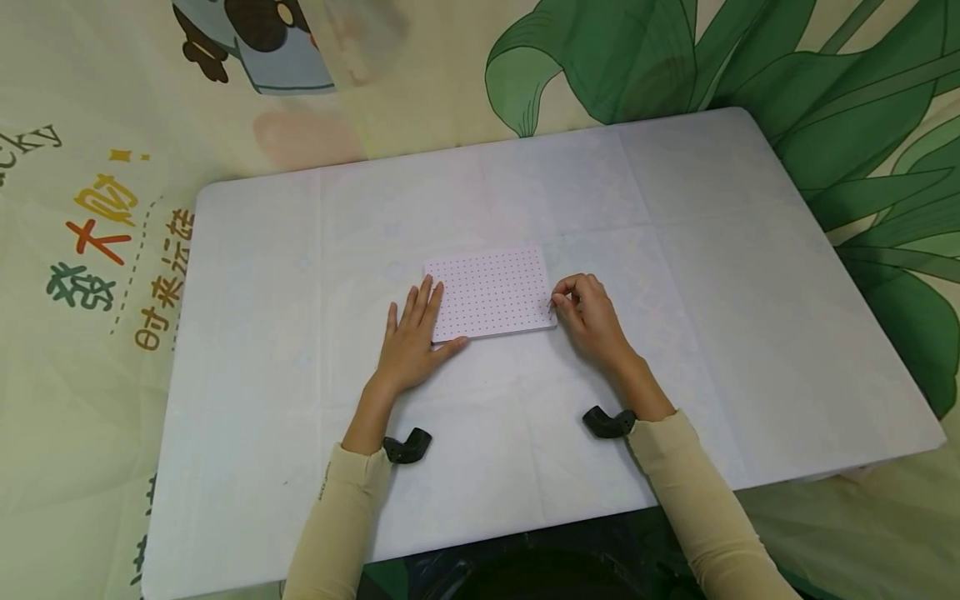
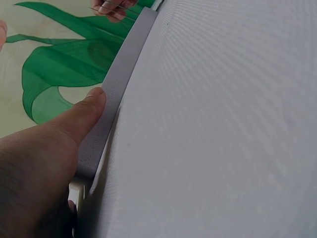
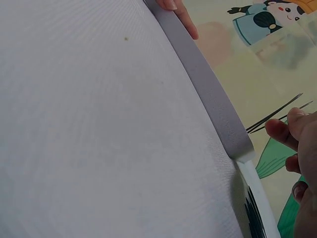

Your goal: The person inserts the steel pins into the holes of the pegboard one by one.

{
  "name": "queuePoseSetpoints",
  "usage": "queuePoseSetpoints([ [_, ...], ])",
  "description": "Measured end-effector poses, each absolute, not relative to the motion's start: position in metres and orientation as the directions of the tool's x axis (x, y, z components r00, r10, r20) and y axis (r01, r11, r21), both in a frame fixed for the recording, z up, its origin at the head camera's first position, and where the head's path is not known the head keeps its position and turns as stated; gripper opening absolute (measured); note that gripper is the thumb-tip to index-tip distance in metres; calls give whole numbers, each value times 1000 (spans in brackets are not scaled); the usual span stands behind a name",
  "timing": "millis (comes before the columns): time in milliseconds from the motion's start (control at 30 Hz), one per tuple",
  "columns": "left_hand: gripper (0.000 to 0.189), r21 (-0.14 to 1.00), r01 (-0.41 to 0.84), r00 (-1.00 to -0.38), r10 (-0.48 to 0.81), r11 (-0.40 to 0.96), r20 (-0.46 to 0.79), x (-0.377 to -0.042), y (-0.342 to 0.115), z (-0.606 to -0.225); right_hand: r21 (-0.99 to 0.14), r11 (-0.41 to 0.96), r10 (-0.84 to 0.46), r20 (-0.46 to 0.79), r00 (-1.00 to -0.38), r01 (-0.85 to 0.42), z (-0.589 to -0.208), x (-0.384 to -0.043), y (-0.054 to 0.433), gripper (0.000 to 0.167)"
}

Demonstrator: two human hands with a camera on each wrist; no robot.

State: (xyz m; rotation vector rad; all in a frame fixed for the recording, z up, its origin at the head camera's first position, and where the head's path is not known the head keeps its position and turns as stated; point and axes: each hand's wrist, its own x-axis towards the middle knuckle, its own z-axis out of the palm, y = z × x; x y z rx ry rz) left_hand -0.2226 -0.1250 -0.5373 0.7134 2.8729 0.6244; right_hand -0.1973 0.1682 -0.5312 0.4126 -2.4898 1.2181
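Note:
A flat, pale lilac board (image 1: pixel 491 292) with rows of small dark dots lies at the middle of the white table. My left hand (image 1: pixel 411 354) rests at its left side, fingers straight and spread, the thumb along the near edge. In the left wrist view the thumb (image 2: pixel 84 116) presses the board's thick side (image 2: pixel 119 74). At the right edge, my right hand (image 1: pixel 596 325) has thumb and forefinger drawn together, pinching thin dark sticks. These sticks (image 3: pixel 275 114) slant up from the board's near right corner in the right wrist view; their lower ends are hidden behind it.
White cloth covers the table (image 1: pixel 750 333), its creases running across the top. Behind stands a printed backdrop with green leaves (image 1: pixel 622 67) and a cartoon figure (image 1: pixel 262 42). Black curved wrist devices (image 1: pixel 408 446) sit at both cuffs.

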Motion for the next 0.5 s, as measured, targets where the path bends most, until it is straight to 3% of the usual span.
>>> queuePoseSetpoints([
  [500,92,412,420,-885,465,808,-10,-223,-125,-538,-689,617,-116,398,-910,-380,-533,-198,168,8],
])
